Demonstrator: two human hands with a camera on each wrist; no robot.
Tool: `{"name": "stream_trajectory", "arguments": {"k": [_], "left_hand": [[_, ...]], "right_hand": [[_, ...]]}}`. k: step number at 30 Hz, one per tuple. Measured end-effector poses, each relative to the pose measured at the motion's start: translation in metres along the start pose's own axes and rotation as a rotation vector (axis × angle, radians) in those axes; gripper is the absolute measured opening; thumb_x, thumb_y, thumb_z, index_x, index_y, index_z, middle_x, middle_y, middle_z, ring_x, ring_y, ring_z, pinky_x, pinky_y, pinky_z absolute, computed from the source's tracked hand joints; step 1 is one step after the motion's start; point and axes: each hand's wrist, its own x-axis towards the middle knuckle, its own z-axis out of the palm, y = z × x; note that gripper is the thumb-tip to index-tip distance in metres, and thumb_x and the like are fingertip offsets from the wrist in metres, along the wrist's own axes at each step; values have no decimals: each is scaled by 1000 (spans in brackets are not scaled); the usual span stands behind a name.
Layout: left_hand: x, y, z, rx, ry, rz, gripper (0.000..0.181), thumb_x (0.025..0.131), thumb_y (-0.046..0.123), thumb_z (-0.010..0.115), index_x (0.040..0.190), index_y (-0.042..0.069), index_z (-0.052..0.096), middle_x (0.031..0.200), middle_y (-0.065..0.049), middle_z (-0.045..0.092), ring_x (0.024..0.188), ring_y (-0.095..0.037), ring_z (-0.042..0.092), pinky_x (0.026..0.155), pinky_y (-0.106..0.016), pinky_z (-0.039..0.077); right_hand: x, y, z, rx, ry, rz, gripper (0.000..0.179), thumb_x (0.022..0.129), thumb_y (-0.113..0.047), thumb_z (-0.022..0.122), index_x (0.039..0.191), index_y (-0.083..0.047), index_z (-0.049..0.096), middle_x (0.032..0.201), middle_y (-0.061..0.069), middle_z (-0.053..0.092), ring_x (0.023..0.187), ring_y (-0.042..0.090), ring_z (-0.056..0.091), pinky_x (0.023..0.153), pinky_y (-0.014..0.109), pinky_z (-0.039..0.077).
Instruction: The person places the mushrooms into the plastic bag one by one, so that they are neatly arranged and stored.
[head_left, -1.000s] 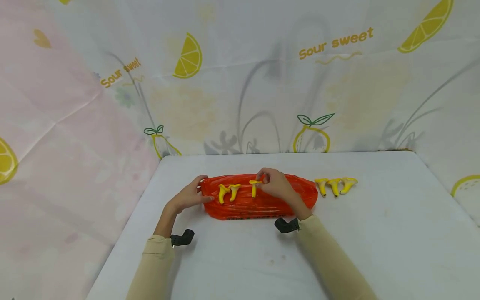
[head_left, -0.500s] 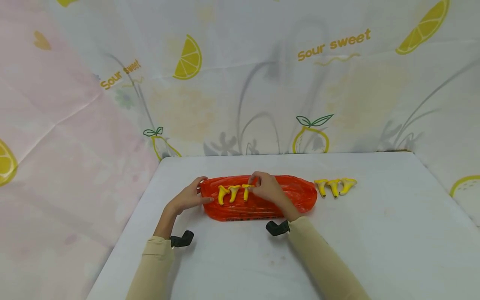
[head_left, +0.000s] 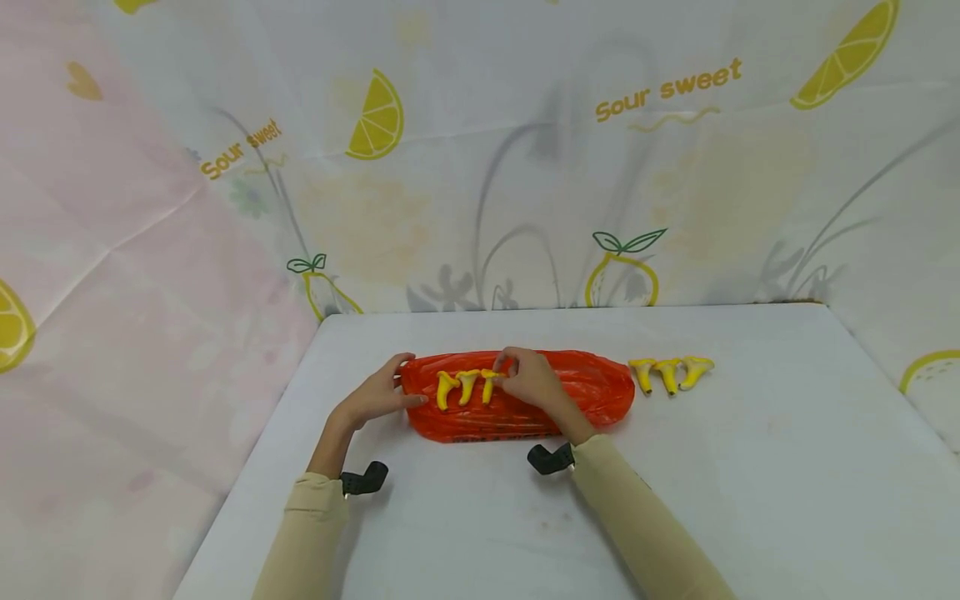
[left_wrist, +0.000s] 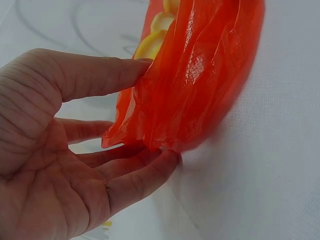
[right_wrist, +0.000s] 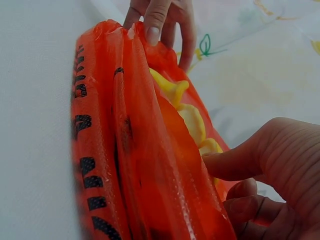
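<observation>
A crinkled red plastic bag [head_left: 585,392] lies lengthwise on the white table. My left hand [head_left: 377,393] holds its left end, the thumb on top and the fingers bent beneath, as the left wrist view shows. Three yellow chanterelle-like mushrooms stand in a row on the bag: a left one [head_left: 446,390], a middle one [head_left: 468,387] and a right one [head_left: 487,388]. The right one is pinched between thumb and fingers of my right hand [head_left: 531,382]. From the right wrist, folds of the bag [right_wrist: 150,150] partly hide the mushroom [right_wrist: 210,146] at the thumb tip.
Beyond the bag's right end, three more yellow mushrooms [head_left: 668,375] lie side by side on the table [head_left: 750,467]. A lemon-patterned cloth [head_left: 480,167] hangs behind the table and along its sides. Each wrist wears a black camera mount [head_left: 551,458].
My right hand has moved left along the bag with the mushroom, bringing it close beside the other two. The left hand has stayed on the bag's end.
</observation>
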Motion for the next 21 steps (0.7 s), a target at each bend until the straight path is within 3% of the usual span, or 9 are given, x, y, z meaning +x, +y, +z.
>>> {"name": "stream_trajectory", "arguments": {"k": [10,21], "left_hand": [[-1,2,0,-7,2,-13,83,86,24,74,150,6,26,148,-22,39,134,-43,38,101,-57,43],[-1,3,1,6,5,-13,83,86,25,75,150,5,26,147,-23,40,133,-43,39,101,-57,43]], "right_hand": [[-3,2,-5,-21,-49,-16,22,84,-15,76,105,-12,71,60,1,45,52,16,42,48,26,32],[-11,-7,-40,-100,-68,-26,24,85,-20,76,108,-13,72,73,5,52,61,20,47,50,27,34]]}}
